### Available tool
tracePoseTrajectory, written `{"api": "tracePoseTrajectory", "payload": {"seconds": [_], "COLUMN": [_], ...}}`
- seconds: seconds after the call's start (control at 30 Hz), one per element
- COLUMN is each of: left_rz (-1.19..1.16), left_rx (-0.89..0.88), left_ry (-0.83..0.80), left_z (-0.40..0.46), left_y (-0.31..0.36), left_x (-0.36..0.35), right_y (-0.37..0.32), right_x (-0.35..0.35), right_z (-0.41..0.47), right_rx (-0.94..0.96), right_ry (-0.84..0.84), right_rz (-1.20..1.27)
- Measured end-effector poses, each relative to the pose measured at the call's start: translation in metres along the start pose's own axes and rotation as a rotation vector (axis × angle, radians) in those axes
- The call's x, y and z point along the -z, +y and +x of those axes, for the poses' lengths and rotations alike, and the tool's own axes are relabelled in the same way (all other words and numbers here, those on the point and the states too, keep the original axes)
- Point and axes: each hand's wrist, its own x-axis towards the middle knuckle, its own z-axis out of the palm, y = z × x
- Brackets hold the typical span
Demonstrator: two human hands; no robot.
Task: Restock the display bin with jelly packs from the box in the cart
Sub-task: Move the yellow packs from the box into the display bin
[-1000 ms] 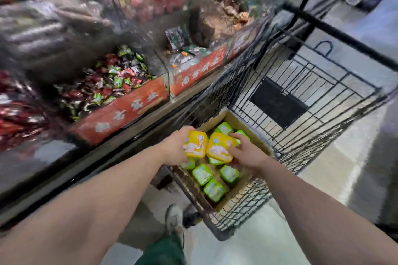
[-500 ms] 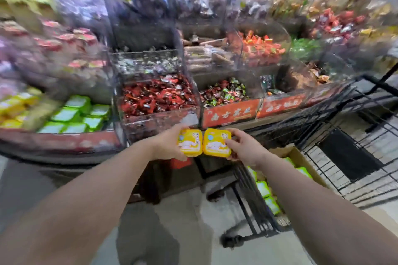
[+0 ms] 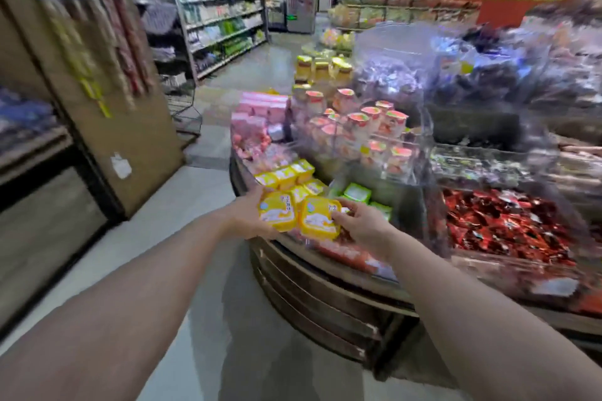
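My left hand grips a yellow jelly pack from its left side. My right hand grips a second yellow jelly pack from its right side. Both packs are side by side just above the front edge of the display bin. That bin holds several yellow packs on its left and green packs on its right. The cart and its box are out of view.
A bin of red-wrapped candy lies right of the display bin. Clear bins of red-topped jelly cups and pink packs stand behind. The curved stand base faces the aisle floor; a brown pillar stands left.
The view has swung left, away from the cart. Both hands carried the yellow packs from the box over to the front of the bin with yellow and green packs.
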Motion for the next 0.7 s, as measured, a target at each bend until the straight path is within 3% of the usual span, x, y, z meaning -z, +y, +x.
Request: {"api": "tracePoseTrajectory", "payload": {"seconds": [0.17,0.47,0.7], "left_rz": [-0.080,-0.059,-0.030], "left_rx": [0.018,0.028,0.030], "left_ry": [0.007,-0.061,-0.038], "left_z": [0.036,0.140,0.235], "left_y": [-0.049,-0.076,-0.085], "left_x": [0.053,0.075,0.099], "right_y": [-0.030,-0.034,-0.029], "right_x": [-0.050,-0.056,-0.052], "right_z": [0.054,0.162,0.268], "right_rx": [0.041,-0.032,-0.117], "right_ry": [0.007,0.003,0.145], "right_rz": [-0.072,-0.052,-0.117]}}
